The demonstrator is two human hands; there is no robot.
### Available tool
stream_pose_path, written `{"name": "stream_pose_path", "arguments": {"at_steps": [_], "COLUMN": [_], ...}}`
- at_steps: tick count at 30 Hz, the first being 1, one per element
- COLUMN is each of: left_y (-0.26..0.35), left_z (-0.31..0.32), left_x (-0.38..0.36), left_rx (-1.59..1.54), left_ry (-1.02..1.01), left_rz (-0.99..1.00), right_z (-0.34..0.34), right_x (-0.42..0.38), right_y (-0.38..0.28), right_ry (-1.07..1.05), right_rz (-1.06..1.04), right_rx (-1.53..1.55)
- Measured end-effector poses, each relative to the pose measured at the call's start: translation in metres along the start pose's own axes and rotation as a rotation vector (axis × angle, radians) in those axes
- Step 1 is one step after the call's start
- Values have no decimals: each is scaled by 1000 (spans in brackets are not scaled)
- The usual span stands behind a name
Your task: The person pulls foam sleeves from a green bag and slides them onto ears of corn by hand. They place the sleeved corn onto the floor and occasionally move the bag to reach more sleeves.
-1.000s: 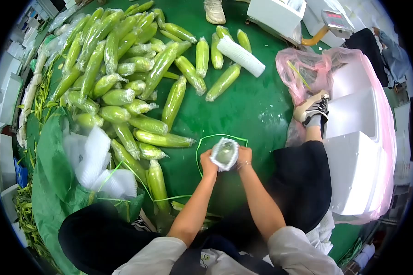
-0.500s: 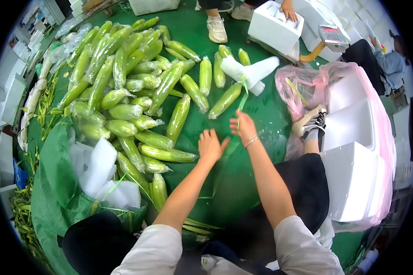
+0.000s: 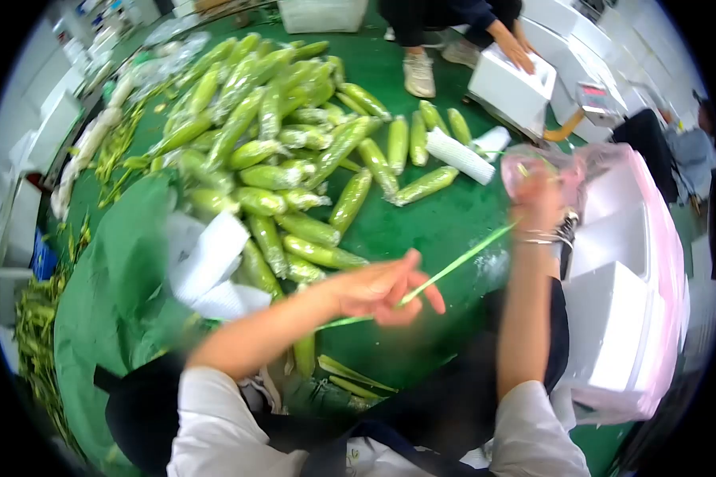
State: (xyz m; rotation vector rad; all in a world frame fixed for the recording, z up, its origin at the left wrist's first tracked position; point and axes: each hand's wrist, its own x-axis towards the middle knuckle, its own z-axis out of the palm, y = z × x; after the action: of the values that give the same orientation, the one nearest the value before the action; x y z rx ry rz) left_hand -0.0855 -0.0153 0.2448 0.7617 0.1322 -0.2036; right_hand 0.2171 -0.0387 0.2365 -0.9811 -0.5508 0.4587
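- Over the green floor (image 3: 422,226), ahead of the wearer's lap, observed green strap (image 3: 469,256) drawn in a slanting line between both hands.
- At left hand (image 3: 386,294), noted fingers apart and loosely bent, with strap crossing among them and trailing on toward the lower left.
- At right hand (image 3: 537,199), recorded upper end of strap; blurred, so cannot tell how fingers close on it.
- Beyond left hand, logged heap of plastic-wrapped green vegetables (image 3: 270,175), a few lying apart toward the right.
- Near right hand, found white mesh sleeve (image 3: 459,157) lying against the loose vegetables, just beside white bundle (image 3: 493,141) with a green tie.
- Left of the lap, saw green sack (image 3: 111,294) with crumpled white mesh (image 3: 215,270) at its opening.
- To the right, noted white foam boxes (image 3: 608,318) within pink plastic bag (image 3: 670,254), close to the wearer's shoe.
- At top right, observed co-worker's hand (image 3: 515,49) at rim of separate foam box (image 3: 507,91), near scale (image 3: 597,103) with red display.
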Motion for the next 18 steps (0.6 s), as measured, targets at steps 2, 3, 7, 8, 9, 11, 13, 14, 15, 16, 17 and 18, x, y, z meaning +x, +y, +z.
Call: {"name": "stream_pose_path", "arguments": {"at_steps": [2,3,7,8,9,11,13,14,15,16,17,18], "left_y": [71,103,200,203,171,44,-138,-230,-306,-334,-356,-330], "left_z": [31,42,35,77,124,220,303,327,335,319,299,272], "left_x": [-51,-83,-368,-471,-583,-779,-863,-857,-838,-797,-737,-670], "left_rx": [615,929,820,951,1056,1104,820,549,261,-152,-518,-651], "left_ry": [199,461,1431,1699,1994,2546,2907,2965,2936,2795,2600,2335], "left_rz": [14,86,523,549,544,396,159,58,-30,-62,-147,-412], "right_z": [-1,-37,44,51,38,67,89,98,109,123,152,179], "right_x": [25,51,-23,-39,-49,-99,-145,-164,-188,-207,-227,-242], "right_y": [-75,-80,-101,-87,-44,-13,22,36,54,67,60,58], "right_ry": [26,-2,-46,-88,-354,-747,-896,-1037,-1140,-1283,-1359,-1406], "right_rz": [-21,-159,123,259,337,389,676,723,666,485,332,239], "right_rx": [88,80,138,36,6,-460,-516,-588,-656,-739,-694,-679]}}
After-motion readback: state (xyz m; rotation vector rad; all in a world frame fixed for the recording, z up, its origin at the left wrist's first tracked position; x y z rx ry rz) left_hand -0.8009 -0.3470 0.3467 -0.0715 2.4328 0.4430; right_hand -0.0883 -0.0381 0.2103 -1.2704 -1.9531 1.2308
